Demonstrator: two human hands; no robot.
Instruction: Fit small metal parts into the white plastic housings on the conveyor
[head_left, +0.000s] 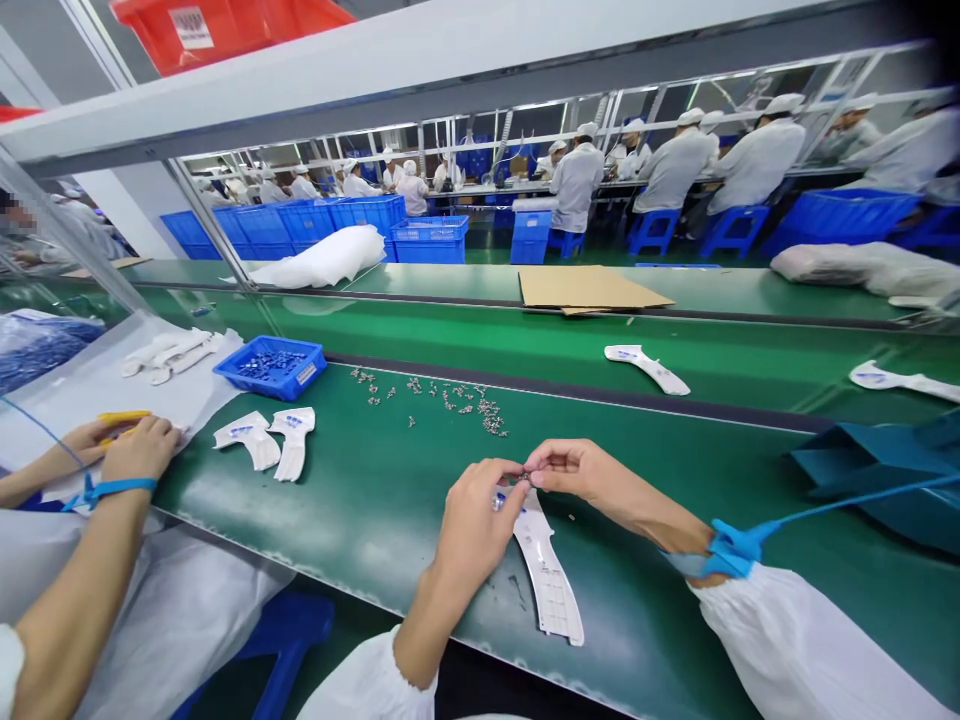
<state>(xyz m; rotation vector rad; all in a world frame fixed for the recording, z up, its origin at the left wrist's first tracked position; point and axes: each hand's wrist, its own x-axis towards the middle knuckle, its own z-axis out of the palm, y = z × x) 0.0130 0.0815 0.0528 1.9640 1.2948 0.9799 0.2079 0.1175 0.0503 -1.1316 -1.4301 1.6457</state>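
Note:
A curved white plastic handle shell (551, 575) lies at the table's front edge, ribbed inside, with a blue piece near its upper end. My left hand (472, 520) is closed around that upper end, thumb and forefinger meeting at a small metal part (526, 478). From the other side my right hand (574, 470) pinches at the same small part, its fingertips touching those of my left. The fingers hide most of the part and the shell's top. Beyond my hands, small metal parts (487, 412) lie scattered on the green table.
Two white shells (292, 440) lie left of me, near a blue tray (274, 365) of small blue pieces. At far left a co-worker's hands (139, 445) hold a yellow-handled tool. Further shells (646, 368) lie on the green belt (450, 330) behind. A blue-green bag-like object (885, 470) stands right.

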